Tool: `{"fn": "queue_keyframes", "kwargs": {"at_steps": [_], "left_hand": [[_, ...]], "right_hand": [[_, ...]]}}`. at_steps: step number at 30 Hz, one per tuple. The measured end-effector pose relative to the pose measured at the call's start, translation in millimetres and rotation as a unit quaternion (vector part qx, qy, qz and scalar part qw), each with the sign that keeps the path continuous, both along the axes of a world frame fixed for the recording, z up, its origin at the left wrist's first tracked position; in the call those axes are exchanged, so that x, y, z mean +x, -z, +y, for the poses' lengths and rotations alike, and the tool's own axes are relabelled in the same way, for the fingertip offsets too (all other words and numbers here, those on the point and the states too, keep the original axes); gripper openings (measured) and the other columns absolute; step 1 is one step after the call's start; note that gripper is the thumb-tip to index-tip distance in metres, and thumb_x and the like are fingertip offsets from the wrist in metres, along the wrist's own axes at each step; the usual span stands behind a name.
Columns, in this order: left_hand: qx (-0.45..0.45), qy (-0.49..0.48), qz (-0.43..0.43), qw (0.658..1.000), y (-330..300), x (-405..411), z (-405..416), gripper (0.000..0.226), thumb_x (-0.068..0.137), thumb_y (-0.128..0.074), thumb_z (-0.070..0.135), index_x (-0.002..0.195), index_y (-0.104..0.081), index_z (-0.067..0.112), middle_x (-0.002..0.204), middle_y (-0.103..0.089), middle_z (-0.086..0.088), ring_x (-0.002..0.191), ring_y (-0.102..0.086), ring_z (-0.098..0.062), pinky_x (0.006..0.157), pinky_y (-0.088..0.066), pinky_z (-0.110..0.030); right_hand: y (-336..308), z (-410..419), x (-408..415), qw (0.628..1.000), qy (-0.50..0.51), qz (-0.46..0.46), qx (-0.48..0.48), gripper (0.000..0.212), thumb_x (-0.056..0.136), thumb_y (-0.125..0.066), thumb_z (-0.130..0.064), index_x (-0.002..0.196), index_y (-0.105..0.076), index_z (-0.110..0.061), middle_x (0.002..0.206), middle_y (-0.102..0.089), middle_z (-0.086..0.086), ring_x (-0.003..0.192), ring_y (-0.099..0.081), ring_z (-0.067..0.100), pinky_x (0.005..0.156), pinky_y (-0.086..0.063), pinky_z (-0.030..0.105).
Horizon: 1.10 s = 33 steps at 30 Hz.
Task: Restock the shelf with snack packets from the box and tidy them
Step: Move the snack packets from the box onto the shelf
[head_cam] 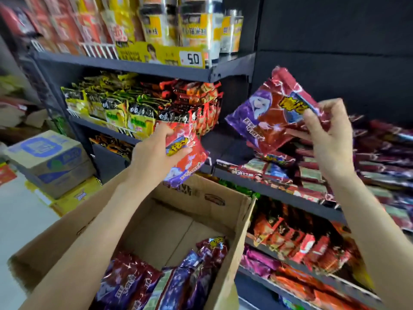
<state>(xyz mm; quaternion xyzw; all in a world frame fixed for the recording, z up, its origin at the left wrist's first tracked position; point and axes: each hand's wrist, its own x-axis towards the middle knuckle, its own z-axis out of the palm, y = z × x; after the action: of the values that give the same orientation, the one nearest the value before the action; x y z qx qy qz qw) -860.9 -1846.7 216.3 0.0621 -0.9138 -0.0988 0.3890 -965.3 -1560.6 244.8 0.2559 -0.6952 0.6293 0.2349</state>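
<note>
My left hand (154, 153) grips a red and purple snack packet (190, 162) above the far edge of the cardboard box (228, 211). My right hand (328, 135) pinches a second packet of the same kind (268, 110) by its upper right corner, lifted above the dark shelf (268, 186) on the right. Matching packets lie flat on that shelf (308, 173). Several more packets (169, 278) stand in the near part of the box, whose far half shows bare cardboard.
A left shelving unit (143, 68) holds yellow and red packets in the middle and cups above, with a 5.0 price tag (192, 59). Lower right shelves carry red and pink packets (297, 240). Stacked cartons (51, 162) stand on the floor at the left.
</note>
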Motion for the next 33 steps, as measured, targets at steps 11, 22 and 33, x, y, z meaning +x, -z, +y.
{"fn": "queue_keyframes", "kwargs": {"at_steps": [11,22,33], "left_hand": [[-0.279,0.101,0.081,0.952,-33.0,-109.6,54.3,0.029,0.086,-0.052,0.043,0.087,-0.041,0.016,0.063,-0.054,0.003,0.047,-0.056,-0.015,0.032,-0.029,-0.023],[-0.251,0.19,-0.008,0.949,-10.1,-241.0,120.3,0.034,0.082,-0.067,0.04,0.092,-0.05,0.013,0.081,-0.055,-0.001,0.068,-0.059,-0.019,0.044,-0.033,-0.028],[0.019,0.31,-0.203,0.929,12.6,-260.4,144.5,0.014,0.081,-0.069,0.043,0.09,-0.065,0.033,0.088,-0.065,0.019,0.087,-0.063,-0.008,0.081,-0.051,-0.036]], "right_hand": [[43.8,22.0,-96.4,0.921,-0.005,0.01,0.389,0.016,0.094,-0.057,-0.02,0.1,-0.045,-0.012,0.065,-0.051,0.004,0.052,-0.043,0.014,0.055,-0.033,0.034],[63.7,49.7,-115.4,0.845,-0.051,-0.036,0.531,0.035,0.096,-0.053,-0.02,0.131,-0.053,-0.022,0.129,-0.057,0.002,0.116,-0.054,0.022,0.095,-0.044,0.034],[69.7,56.4,-115.8,0.878,-0.004,0.027,0.478,0.037,0.091,-0.053,-0.001,0.118,-0.067,-0.022,0.118,-0.065,-0.003,0.108,-0.06,0.018,0.091,-0.049,0.037]]}}
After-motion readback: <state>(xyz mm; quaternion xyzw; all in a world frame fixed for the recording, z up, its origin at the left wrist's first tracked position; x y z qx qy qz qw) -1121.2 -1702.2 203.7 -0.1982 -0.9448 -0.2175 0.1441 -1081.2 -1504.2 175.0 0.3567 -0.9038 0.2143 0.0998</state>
